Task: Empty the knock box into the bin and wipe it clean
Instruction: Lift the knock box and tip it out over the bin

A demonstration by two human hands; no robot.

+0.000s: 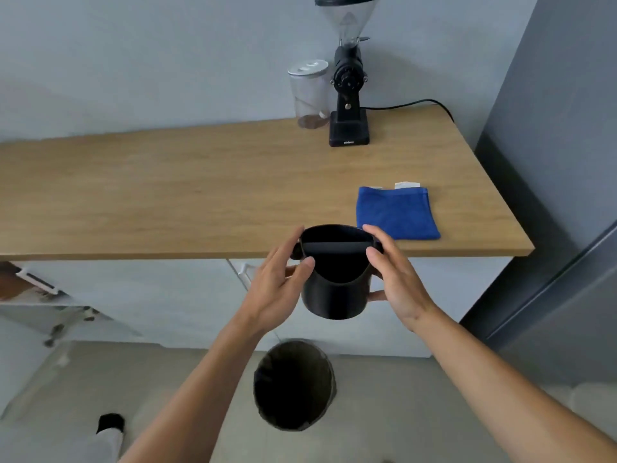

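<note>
Head view: knock box (335, 289) between left hand (275, 289); right hand (395, 282).

The only lettering stood on the front of the grinder (349, 95) base: a short light-coloured word on the black plinth, too small and blurred to be read. A white tag stuck out from the far edge of the blue cloth (396, 212), but no print could be made out on it. The jar (309, 91) lid bore pale marks that could not be told as letters. Nothing else in view carried readable text, numbers or signs.
</note>
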